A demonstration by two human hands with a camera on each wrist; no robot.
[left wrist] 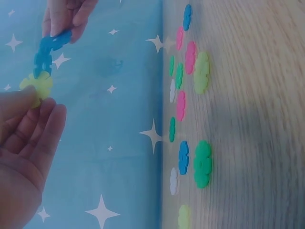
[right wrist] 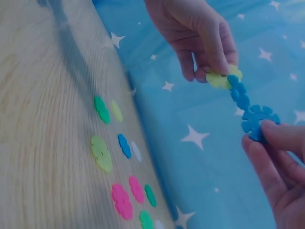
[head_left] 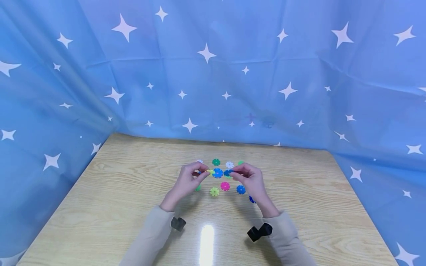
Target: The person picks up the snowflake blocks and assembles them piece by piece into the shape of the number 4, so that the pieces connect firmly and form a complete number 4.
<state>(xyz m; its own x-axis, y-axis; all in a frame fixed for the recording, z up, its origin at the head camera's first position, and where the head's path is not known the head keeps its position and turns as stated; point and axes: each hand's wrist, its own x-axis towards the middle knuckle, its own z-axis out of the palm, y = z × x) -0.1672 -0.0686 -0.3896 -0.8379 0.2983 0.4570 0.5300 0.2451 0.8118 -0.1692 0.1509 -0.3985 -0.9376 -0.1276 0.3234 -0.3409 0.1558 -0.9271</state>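
Above the table, three notched flower-shaped plastic discs are joined in a chain between the two hands. At one end, the left hand (head_left: 187, 180) pinches a yellow disc (right wrist: 217, 79) between thumb and fingers. The right hand (head_left: 252, 180) grips a blue disc (right wrist: 256, 120) at the other end. Between them, a second blue disc (head_left: 217, 173) slots into both, standing at an angle to its neighbours. Fingers cover part of each end disc. Below lie loose discs, among them a pink disc (head_left: 225, 186) and a yellow-green disc (head_left: 214, 191).
More flat discs lie scattered on the wooden table (head_left: 116, 192), including a dark green disc (head_left: 216, 162), a white disc (head_left: 229, 164) and a blue disc (head_left: 241, 189). A blue star-patterned curtain (head_left: 206, 92) hangs behind the table and along its sides.
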